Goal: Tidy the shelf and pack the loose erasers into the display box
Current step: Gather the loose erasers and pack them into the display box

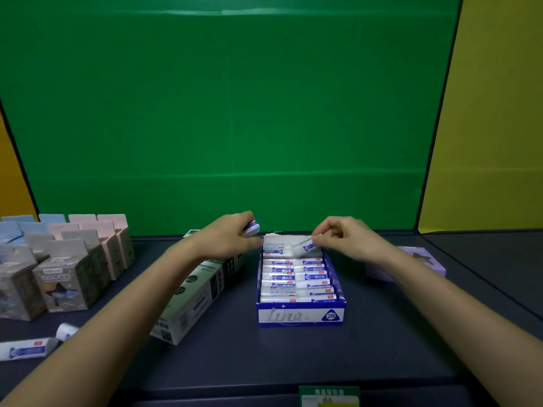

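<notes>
A blue and white display box point(300, 315) stands on the dark shelf, holding several rows of white erasers with blue labels. My left hand point(227, 235) hovers just left of the box's far end and grips a blue-and-white eraser point(253, 229). My right hand point(342, 236) is over the far right corner of the box and pinches another eraser point(305, 247), tilted down into the back row. Two loose erasers point(28, 349) lie at the shelf's near left, partly behind my left forearm.
Grey, pink and blue small cartons point(66, 277) stand in rows at the left. A long white and green box point(194, 301) lies slanted under my left arm. A lilac box point(411, 261) sits behind my right forearm. A green price tag point(329, 396) hangs on the front edge.
</notes>
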Available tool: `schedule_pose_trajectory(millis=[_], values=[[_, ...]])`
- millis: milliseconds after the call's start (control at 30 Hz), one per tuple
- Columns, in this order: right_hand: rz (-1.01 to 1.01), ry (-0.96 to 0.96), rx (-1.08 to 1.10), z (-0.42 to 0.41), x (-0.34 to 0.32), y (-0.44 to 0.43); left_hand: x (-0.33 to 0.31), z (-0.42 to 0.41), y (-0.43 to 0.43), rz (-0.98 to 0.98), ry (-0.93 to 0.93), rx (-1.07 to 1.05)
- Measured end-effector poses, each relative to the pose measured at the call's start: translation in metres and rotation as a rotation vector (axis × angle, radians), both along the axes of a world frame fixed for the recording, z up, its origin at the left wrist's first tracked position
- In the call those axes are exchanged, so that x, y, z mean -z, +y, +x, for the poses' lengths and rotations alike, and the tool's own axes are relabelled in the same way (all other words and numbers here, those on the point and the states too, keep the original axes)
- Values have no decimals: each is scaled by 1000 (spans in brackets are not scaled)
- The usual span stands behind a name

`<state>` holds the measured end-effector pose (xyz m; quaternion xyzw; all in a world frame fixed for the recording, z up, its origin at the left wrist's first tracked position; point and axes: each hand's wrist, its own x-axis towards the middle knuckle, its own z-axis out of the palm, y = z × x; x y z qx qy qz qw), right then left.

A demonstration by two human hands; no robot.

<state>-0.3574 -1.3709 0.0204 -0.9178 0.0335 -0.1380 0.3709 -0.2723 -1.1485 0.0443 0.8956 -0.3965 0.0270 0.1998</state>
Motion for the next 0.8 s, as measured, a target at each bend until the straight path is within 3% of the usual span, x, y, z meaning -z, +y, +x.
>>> schedule_pose_trajectory(millis=[233,800], values=[[-132,-22,-67,5,12,2,3,0,-3,31,-9,-7],[-706,-53,-111,6,11,-4,3,-2,-5,92,43,54]])
